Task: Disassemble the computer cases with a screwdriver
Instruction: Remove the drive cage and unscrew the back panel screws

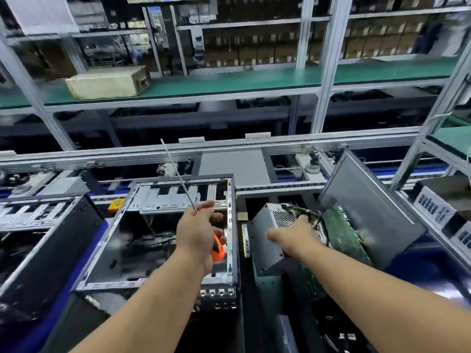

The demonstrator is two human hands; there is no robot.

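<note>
Head view: left hand (197, 236) grips one screwdriver (178, 174); right hand (297, 236) holds one power supply (267, 240).

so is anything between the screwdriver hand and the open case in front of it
Nothing visible. The left hand holds the screwdriver directly over the open case, shaft pointing up and away from it.

right hand (297, 238) fingers: hidden behind power supply (267, 240) | shelves: blurred (labels unreadable)
</note>
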